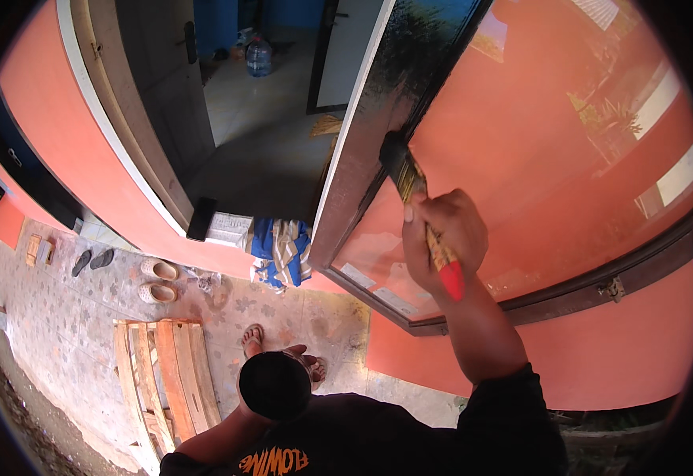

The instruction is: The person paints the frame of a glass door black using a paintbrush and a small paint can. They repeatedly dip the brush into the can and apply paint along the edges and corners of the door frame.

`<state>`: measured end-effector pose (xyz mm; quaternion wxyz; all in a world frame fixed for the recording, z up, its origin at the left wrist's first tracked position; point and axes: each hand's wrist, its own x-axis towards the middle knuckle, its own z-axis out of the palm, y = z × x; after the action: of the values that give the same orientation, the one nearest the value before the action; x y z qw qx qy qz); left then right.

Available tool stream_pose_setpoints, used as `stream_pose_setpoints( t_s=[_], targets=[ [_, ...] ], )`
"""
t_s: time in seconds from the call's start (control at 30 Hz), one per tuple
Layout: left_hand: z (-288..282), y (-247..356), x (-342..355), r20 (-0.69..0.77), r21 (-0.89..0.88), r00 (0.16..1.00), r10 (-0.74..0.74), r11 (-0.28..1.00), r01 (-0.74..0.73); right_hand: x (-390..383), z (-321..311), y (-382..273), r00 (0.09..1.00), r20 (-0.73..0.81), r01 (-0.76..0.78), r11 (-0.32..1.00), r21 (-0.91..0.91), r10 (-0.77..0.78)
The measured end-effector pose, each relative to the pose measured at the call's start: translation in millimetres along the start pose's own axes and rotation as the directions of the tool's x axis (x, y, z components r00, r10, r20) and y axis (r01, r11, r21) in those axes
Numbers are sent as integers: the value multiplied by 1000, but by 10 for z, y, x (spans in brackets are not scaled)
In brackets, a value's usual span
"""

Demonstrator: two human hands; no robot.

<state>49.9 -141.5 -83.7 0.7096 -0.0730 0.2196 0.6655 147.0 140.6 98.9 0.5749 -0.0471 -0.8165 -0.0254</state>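
Note:
My right hand (447,230) is closed around a paintbrush (410,178) whose handle ends in red. Its dark bristles touch the wooden window frame (356,170) beside the glass pane (537,159). Higher up, that frame looks glossy black; lower down, it is dull brown. Below, near my body, my left hand (303,351) grips a round container (275,385) with a black inside, probably dark paint. Only some fingertips show past its rim.
A doorway with a dark door (160,79) opens at the left. On its sill lie a blue striped cloth (279,250), papers (229,228) and a black phone-like slab (201,219). A wooden pallet (168,373), clogs (158,282) and dark slippers (93,262) are on the paving.

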Motion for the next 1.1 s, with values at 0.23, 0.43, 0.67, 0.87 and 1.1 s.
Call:
stream_pose_setpoints(
  t_s=[0.23,0.43,0.67,0.87,1.1],
  targets=[
    [-48,-41,59,-18,107,1000,-8,994,10,678,-120,195,977,-180,96,989,-116,-116],
    [30,-106,-7,-99,475,991,91,880,-34,513,-148,189,970,-172,143,977,-161,-170],
    [7,-40,8,-142,190,990,-5,981,32,-77,-39,50,1000,-2,16,997,-70,-16],
    [-126,-63,86,178,-361,980,-88,921,148,364,-83,136,965,-197,146,979,-139,-172],
    [-73,-92,54,3,55,999,-42,998,42,-230,73,115,996,91,8,1000,-31,-5]
  ],
)
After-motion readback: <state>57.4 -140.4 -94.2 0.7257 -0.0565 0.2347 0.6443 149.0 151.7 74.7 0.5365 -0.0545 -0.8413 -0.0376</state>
